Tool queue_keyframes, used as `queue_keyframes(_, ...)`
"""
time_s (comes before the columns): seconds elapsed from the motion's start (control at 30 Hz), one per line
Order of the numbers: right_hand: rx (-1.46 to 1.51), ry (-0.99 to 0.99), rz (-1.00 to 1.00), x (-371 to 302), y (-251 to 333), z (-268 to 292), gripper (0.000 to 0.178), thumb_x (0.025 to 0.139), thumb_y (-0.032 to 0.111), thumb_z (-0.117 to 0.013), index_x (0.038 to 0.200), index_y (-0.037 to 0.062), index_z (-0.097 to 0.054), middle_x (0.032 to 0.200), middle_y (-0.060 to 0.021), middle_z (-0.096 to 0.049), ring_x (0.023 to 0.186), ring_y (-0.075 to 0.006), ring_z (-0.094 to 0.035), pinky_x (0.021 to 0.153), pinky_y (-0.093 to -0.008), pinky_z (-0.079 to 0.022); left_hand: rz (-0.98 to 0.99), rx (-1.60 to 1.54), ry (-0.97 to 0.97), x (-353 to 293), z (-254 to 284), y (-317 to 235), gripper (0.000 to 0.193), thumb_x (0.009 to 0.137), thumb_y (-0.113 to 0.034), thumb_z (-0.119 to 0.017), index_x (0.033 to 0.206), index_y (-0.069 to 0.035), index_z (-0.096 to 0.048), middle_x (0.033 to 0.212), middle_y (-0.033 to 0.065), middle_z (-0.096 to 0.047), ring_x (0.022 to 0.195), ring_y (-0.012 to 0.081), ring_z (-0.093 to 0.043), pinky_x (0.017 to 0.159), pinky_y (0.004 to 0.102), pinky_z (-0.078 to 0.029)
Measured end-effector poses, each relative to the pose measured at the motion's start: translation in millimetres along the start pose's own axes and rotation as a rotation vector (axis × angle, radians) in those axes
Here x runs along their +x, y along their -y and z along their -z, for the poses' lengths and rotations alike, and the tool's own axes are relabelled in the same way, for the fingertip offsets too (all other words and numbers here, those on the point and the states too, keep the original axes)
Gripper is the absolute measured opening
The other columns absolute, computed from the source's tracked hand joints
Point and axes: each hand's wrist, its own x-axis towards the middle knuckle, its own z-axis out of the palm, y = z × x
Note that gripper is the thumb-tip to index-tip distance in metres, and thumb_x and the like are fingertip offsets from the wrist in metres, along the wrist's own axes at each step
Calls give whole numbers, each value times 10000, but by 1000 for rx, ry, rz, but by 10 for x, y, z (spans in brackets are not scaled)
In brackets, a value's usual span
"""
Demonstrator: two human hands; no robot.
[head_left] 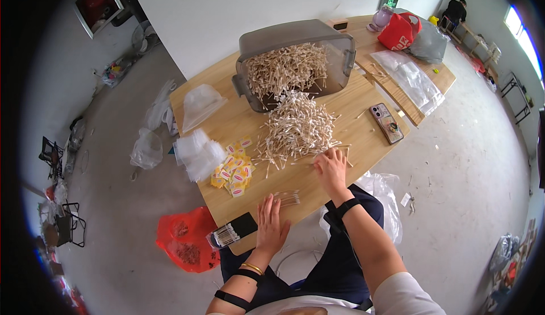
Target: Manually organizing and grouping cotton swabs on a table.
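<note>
Nearest lay the white fabric sleeve [406, 295]; beyond, the bare right hand [332, 170] curled at heaped white-tipped wooden swabs [301, 127], its hold unclear. The flat, open left hand [271, 224] met a small swab row [288, 197]; a careless nudge could have scattered it across the pale wooden table [233, 125].

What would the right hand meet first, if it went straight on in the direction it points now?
For the right hand, probably the heap of cotton swabs; its edge lies by the fingertips, perhaps touching, though depth is unclear.
</note>
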Motion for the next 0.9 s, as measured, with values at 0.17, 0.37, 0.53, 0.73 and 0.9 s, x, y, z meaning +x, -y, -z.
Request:
queue_keyframes(0.17, 20, 51, 31, -115, 244, -83, 102, 787, 156, -741, 868, 163, -678, 1009, -56, -557, 1040, -291, -517, 879, -419, -405, 39, 36, 1, 16, -31, -2, 717, 941, -271, -623, 1524, -1, -304, 1619, 220, -224, 1497, 446, -218, 1217, 588, -179)
queue_keyframes(0.37, 127, 116, 70, -253, 451, -20, 96, 786, 151, -730, 875, 134, -699, 1038, -59, -578, 1047, -290, -517, 891, -419, -409, 14, 181, 64, 106, 28, 77, 694, 962, -317, -588, 1536, -26, -327, 1606, 174, -303, 1500, 416, -238, 1216, 586, -180)
queue_keyframes(0.53, 151, 145, 48, -280, 580, 104, 92, 785, 143, -733, 871, 137, -701, 1020, -54, -580, 1030, -286, -520, 875, -411, -409, 57, 224, 61, 254, 23, 137, 700, 987, -373, -529, 1555, -27, -309, 1607, 160, -323, 1504, 379, -256, 1224, 581, -158)
queue_keyframes(0.73, 121, 297, 189, -321, 794, 84, 81, 788, 169, -727, 859, 142, -699, 990, -58, -579, 1023, -276, -522, 875, -400, -404, 70, 276, 91, 245, -13, 187, 716, 996, -426, -503, 1564, -40, -301, 1618, 152, -309, 1508, 366, -250, 1228, 583, -133)
queue_keyframes(0.9, 46, 304, 213, -312, 803, 1, 72, 782, 189, -719, 834, 143, -701, 983, -60, -579, 1024, -269, -520, 881, -398, -401, 65, 257, 91, 263, -26, 192, 729, 988, -421, -524, 1563, -34, -299, 1623, 156, -299, 1515, 364, -236, 1226, 587, -126)
